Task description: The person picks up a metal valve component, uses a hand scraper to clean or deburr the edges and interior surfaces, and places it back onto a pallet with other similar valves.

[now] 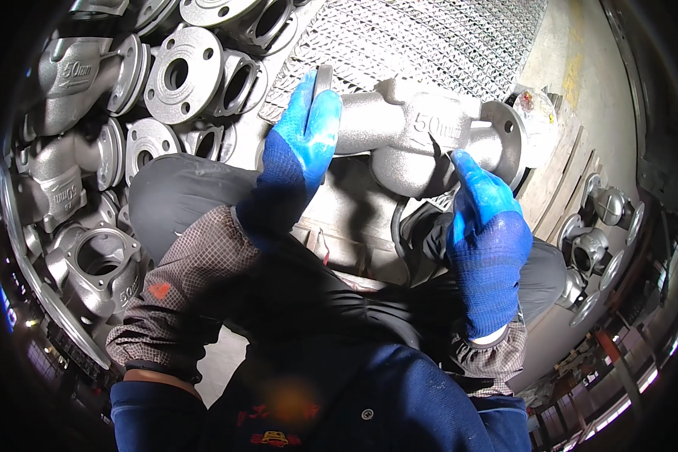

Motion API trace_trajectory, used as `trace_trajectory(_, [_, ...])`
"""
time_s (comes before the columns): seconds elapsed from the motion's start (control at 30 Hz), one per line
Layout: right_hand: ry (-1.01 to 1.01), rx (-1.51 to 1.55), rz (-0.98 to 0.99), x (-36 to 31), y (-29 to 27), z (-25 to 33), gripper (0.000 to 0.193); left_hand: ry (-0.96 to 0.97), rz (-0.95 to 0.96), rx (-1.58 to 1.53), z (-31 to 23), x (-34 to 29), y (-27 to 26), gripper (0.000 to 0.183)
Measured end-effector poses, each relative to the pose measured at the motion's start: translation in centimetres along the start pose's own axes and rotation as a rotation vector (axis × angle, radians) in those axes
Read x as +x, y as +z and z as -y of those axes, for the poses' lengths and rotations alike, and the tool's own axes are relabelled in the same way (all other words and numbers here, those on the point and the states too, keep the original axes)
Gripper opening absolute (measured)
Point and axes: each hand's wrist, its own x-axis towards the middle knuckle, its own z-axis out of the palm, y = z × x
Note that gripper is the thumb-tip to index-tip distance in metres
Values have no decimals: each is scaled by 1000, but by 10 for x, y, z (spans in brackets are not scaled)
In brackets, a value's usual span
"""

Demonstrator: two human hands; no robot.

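In front of me, a grey cast-metal flanged valve body [361, 124] lies sideways, with raised markings on its side and a rounded bulge underneath. My left hand [297, 151], in a blue coated glove, grips its left flange, seen edge-on between the fingers. My right hand [486, 215], gloved the same way, is closed against the lower right of the body, close to the right flange [508, 143]. The right fingertips are partly hidden by the casting. Beneath it, between my knees, is a pale metal surface [350, 226].
Similar flanged castings [184, 75] are piled along the left, up to my left knee. Behind the valve body lies a textured metal mesh sheet [422, 38]. A whitish, clear-looking container [535, 124] stands on wooden slats [561, 173]. More castings [591, 248] sit at right.
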Motion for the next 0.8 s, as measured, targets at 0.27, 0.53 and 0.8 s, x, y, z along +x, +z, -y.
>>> trace_trajectory(0.27, [-32,62,0,3,-4,-1,42,55,53,-298,26,2,-3,25])
trace_trajectory(0.53, [3,87,-46,-5,7,-8,42,-67,-27,-186,9,1,2,21])
trace_trajectory(0.8, [130,579,-429,0,11,-26,34,-70,-31,-125,1,4,-2,36])
